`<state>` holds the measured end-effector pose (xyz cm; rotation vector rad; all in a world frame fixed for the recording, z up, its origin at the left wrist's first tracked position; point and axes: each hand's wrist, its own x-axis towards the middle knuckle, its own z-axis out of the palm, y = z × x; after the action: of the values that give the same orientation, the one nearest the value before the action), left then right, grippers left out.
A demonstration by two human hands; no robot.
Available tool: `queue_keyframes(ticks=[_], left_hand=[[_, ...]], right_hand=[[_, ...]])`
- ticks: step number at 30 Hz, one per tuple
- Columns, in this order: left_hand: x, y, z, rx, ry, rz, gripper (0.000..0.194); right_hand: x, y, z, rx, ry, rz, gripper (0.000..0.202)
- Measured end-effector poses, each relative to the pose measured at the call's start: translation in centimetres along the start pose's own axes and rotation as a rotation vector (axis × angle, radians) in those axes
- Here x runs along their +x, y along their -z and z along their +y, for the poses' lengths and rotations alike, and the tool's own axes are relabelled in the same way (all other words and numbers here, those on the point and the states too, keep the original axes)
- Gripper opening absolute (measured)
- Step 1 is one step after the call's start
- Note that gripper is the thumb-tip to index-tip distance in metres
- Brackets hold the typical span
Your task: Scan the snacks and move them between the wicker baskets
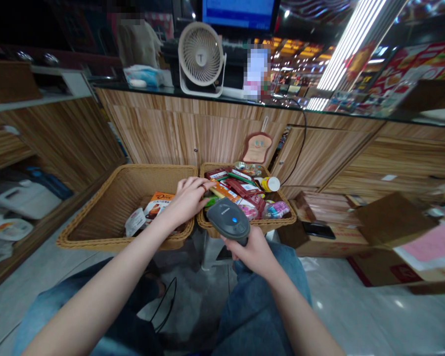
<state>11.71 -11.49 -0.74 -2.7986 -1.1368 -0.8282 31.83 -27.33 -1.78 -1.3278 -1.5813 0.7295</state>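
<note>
My right hand (pixel 254 251) is wrapped round the handle of a dark grey barcode scanner (pixel 228 220) with a blue light on top. The scanner's head hangs over the front of the right wicker basket (pixel 280 225). My left hand (pixel 191 199), with a ring on one finger, reaches to that basket's left side. Its fingers and thumb close on the end of an orange packet (pixel 222 189). Around it lie dark red packets (pixel 241 187), a yellow tub with a white lid (pixel 270 184) and a pink and purple packet (pixel 277 209). Part of the contents is hidden behind the scanner.
The left wicker basket (pixel 96 198) holds an orange and white Dove box (pixel 156 205) and a clear plastic pack (pixel 135 222). A wooden counter (pixel 155 128) with a white fan (pixel 201 54) stands ahead. Cardboard boxes (pixel 381 262) and a phone (pixel 319 230) are at right.
</note>
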Motion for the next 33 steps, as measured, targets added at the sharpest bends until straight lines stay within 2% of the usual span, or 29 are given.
queue_keyframes(ticks=[3,5,8,12,15,18,23,27,33], left_hand=[[2.4,-0.5,0.4,0.014,-0.114,-0.149,0.052],[3.8,-1.1,0.7,0.024,-0.152,-0.209,0.053],[5.4,-2.1,1.0,0.012,-0.167,-0.260,0.048],[6.0,-2.6,0.7,0.007,-0.183,-0.269,0.039],[5.8,-1.9,0.3,0.039,-0.215,-0.223,0.037],[5.0,-0.3,0.2,0.046,-0.208,-0.140,0.040],[3.0,1.7,0.1,0.141,-0.084,0.020,0.043],[1.3,1.5,-0.5,0.228,0.043,-0.007,0.038],[-0.2,0.2,-1.6,0.170,0.147,-0.057,0.043]], right_hand=[[0.0,0.0,0.0,0.014,0.001,-0.003,0.012],[0.0,0.0,0.1,0.026,-0.004,-0.010,0.011],[0.0,0.1,0.0,0.043,-0.013,-0.006,0.011],[-0.1,0.2,-0.2,0.043,-0.036,-0.012,0.012],[-0.1,0.2,-0.3,0.040,-0.054,-0.015,0.012],[-0.1,0.2,-0.2,0.037,-0.054,-0.021,0.012],[-0.1,0.0,0.0,0.046,-0.036,-0.028,0.013],[0.0,-0.1,0.1,0.038,-0.025,-0.028,0.015],[0.1,-0.2,0.2,0.019,-0.069,0.000,0.019]])
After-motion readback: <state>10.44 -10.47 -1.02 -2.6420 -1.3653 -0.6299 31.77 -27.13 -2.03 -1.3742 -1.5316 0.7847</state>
